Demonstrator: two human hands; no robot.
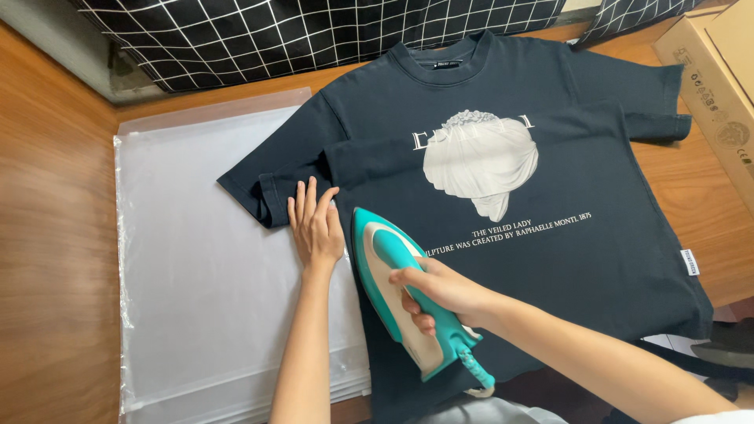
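A wooden table (55, 259) fills the room's middle, with a bare strip of wood running down its left side and a smaller bare patch at the right, between the shirt and a cardboard box (719, 74) that sits at the right edge. Along the far edge hangs a black cloth with a white grid (298, 35).

Spread flat across most of the table is a dark T-shirt (597, 243), collar pointing away, printed front up, with a pale figure on the chest. Its right sleeve stops just short of the box; its lower hem runs off the near table edge. Its left sleeve lies over a stack of clear plastic bags (196, 283), which covers the table's left half and leaves open, flat room between the shirt's side seam and the bare wood.

A teal and cream iron (375, 263) stands on the shirt's lower left part, nose pointing away toward the sleeve, close to the shirt's left edge. The right hand (440, 292) is closed around the iron's handle, fingers wrapped under it. The left hand (314, 228) lies flat with fingers together and pressed down, just beside the iron's nose, at the shirt's edge where it meets the plastic, fingertips touching the sleeve hem.
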